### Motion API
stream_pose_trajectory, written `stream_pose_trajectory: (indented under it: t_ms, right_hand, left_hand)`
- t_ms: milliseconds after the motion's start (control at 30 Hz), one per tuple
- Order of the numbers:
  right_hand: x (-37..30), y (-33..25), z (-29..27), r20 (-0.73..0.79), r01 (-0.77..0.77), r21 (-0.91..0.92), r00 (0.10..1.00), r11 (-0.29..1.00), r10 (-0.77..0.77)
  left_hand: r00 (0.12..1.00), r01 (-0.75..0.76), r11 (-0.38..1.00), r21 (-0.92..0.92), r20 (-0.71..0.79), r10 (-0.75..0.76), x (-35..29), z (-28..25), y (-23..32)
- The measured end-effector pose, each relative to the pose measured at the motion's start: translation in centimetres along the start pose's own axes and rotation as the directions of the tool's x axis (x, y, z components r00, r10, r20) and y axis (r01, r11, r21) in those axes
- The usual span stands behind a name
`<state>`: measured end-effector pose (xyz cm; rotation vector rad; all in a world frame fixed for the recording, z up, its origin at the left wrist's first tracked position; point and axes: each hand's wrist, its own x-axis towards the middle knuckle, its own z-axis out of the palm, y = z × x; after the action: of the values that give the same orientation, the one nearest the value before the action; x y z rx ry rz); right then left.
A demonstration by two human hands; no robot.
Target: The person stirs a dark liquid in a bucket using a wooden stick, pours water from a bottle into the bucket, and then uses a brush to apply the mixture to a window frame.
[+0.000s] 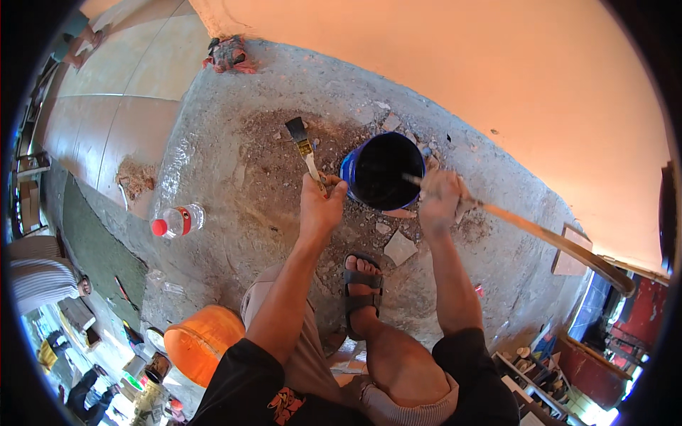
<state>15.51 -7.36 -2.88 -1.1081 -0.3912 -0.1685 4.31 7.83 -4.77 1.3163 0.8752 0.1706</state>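
Observation:
My left hand (pixel 320 211) is closed on the pale handle of a flat paintbrush (pixel 305 147), its dark bristles pointing up and away from me. Beside it on the floor stands a blue bucket (pixel 347 168) with a dark inside; what it contains is too dark to make out. My right hand (pixel 441 204), slightly blurred, grips a long wooden stick (pixel 543 236) at the bucket's right rim. One end of the stick reaches over the bucket's opening, and the rest slants out to the lower right.
Rubble and a broken tile piece (pixel 400 248) lie around the bucket on the concrete floor. A red-capped plastic bottle (pixel 179 221) is at left, with an orange bucket (pixel 202 343) nearer me. An orange wall (pixel 497 64) borders the far right. Other people's legs show at far left.

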Motion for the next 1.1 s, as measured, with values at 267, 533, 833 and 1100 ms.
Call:
stream_pose_trajectory:
  t_ms: [267,533,833,1100]
  right_hand:
    - [1.5,0.7,3.4,0.241,0.039,0.043,0.969,0.998,-0.048]
    - [0.0,-0.2,2.0,0.211,-0.159,0.209,0.971,0.965,0.115]
    - [0.2,0.5,-0.4,0.137,-0.066,0.081,0.989,0.995,0.055]
    - [-0.2,0.4,0.6,0.177,-0.113,0.065,0.979,0.991,0.100]
  left_hand:
    - [0.989,0.146,0.984,-0.104,-0.005,-0.147,-0.8,1.0,-1.4]
    - [0.894,0.445,0.889,-0.107,0.110,-0.434,-1.1,1.2,-0.9]
    - [0.950,0.312,0.907,-0.282,0.058,-0.308,-2.4,2.2,-0.3]
    - [0.954,0.298,0.890,-0.346,0.080,-0.288,-2.7,1.6,-0.1]
